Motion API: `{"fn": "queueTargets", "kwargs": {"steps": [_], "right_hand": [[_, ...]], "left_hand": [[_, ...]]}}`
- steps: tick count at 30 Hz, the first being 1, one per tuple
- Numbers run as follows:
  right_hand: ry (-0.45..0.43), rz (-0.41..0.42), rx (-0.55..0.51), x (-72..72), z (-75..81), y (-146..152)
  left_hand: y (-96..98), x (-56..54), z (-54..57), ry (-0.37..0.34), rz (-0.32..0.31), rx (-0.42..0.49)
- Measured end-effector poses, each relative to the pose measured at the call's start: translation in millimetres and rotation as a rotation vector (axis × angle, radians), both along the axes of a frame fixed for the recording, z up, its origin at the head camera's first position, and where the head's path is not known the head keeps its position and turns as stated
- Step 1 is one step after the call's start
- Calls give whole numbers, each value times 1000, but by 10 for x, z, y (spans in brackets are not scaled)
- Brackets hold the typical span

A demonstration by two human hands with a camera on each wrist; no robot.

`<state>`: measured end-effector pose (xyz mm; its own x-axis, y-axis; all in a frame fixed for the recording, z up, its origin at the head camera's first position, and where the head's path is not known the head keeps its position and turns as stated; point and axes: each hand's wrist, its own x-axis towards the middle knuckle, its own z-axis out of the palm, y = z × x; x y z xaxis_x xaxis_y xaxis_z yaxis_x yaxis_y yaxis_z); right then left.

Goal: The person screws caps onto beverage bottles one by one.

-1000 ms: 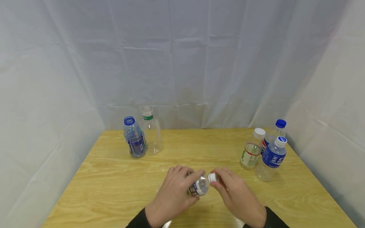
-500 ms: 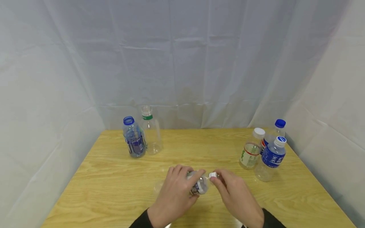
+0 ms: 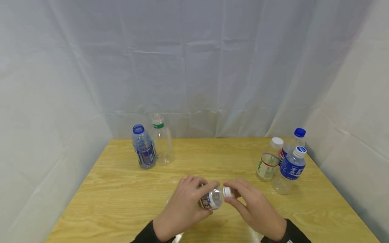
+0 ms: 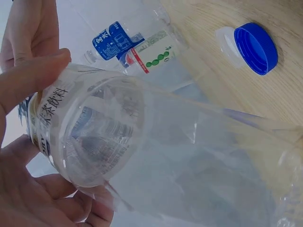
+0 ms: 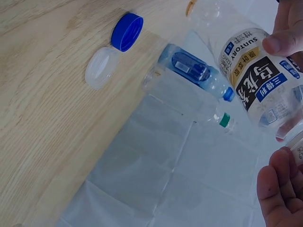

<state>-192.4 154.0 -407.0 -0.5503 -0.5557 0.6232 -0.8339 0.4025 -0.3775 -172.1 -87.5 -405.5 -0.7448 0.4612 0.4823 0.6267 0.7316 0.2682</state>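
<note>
My left hand [image 3: 189, 204] grips a clear plastic bottle [image 3: 210, 199] round its body. The bottle lies tilted, its neck toward my right hand. A white label with dark and blue print [image 5: 258, 71] wraps it, reading SUNTORY in the right wrist view. At the neck end is a white cap [image 3: 228, 192], pinched between the thumb and index finger of my right hand [image 3: 256, 207]. My left hand hides much of the bottle in the head view. Whether cap and neck are still joined is hard to tell.
On the wooden table [image 3: 121, 195], a blue-tinted bottle [image 3: 146, 155] and a clear bottle with a green ring [image 3: 164, 145] stand back left, uncapped. Three capped bottles, one blue-labelled [image 3: 291, 168], stand right. A loose blue cap [image 5: 127, 32] lies beside a translucent cap [image 5: 100, 68].
My right fingers closed and turned at the white cap half a second ago, and now sit wider round it. The bottle has rolled and tilted slightly in my left hand. Other bottles stay put.
</note>
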Motion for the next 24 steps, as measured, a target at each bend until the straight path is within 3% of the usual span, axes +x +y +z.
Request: {"fn": "queueTargets", "kwargs": {"steps": [8, 18, 24], "right_hand": [[-32, -35, -16, 36, 11, -4], [-223, -261, -45, 141, 73, -115], [-378, -348, -67, 176, 130, -158]], "left_hand": [[44, 23, -16, 7, 8, -18], [108, 44, 9, 81, 58, -46], [129, 58, 14, 102, 77, -77]]}}
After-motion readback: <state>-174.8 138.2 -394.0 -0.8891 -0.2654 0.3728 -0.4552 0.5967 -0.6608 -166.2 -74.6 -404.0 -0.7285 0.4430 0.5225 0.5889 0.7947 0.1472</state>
